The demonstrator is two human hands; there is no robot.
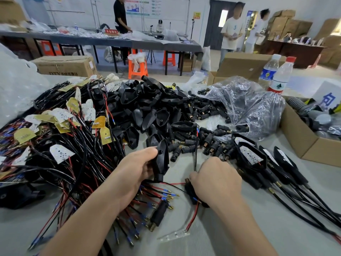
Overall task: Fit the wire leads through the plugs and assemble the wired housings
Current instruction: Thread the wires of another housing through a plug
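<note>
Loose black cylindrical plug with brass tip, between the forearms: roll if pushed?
Black cylindrical plug probably rolls: round body lying flat on the grey table. Likely light, small moulded plastic. Crossing red and black wire leads may stop it.

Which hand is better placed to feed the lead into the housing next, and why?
Probably right. The right hand grips a plug and lead just beside the housing neck; the left hand is occupied holding the housing.

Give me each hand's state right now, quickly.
Left hand: grips a black housing.
Right hand: fingers curled round a black plug with red and black leads.
</note>
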